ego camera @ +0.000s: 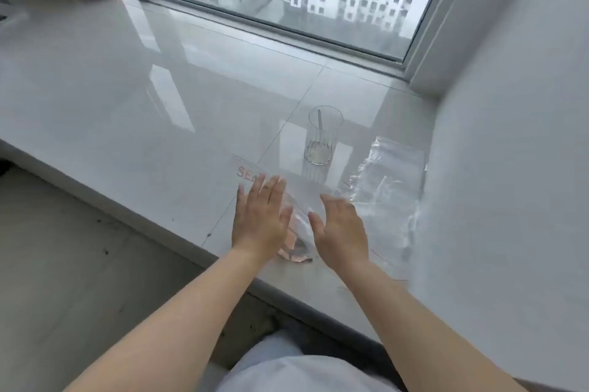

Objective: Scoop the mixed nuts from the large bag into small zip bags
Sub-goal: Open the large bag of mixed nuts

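- Carrier: a glossy white window sill serves as the working surface; the word bench does not fit, so it keeps its own name.
- Task item: a clear zip bag with red lettering lies flat on the sill close to its near edge; its long axis runs diagonally, the lettered mouth end toward the far left, the closed end toward the near edge; a small dark and reddish mass shows at that near end, too blurred to identify as nuts.
- Left hand: fingers spread flat, palm down over the left part of the bag; appears to rest on it, clamped on nothing.
- Right hand: fingers extended and apart, held just beside the bag's right side; contact cannot be confirmed; gripping nothing.
- Key relation: the bag lies directly between and under both hands; the left is nearer the mouth end, the right nearer the closed end.
- Surroundings: a ribbed drinking glass with a stick-like tool inside stands upright beyond the bag; loose clear plastic bags lie toward the sill's right end, against the wall.
- Obstruction: none between hands and bag; the glass is near enough to be knocked, in my judgement, if the bag is swept forward.
- Not located: a scoop as such.
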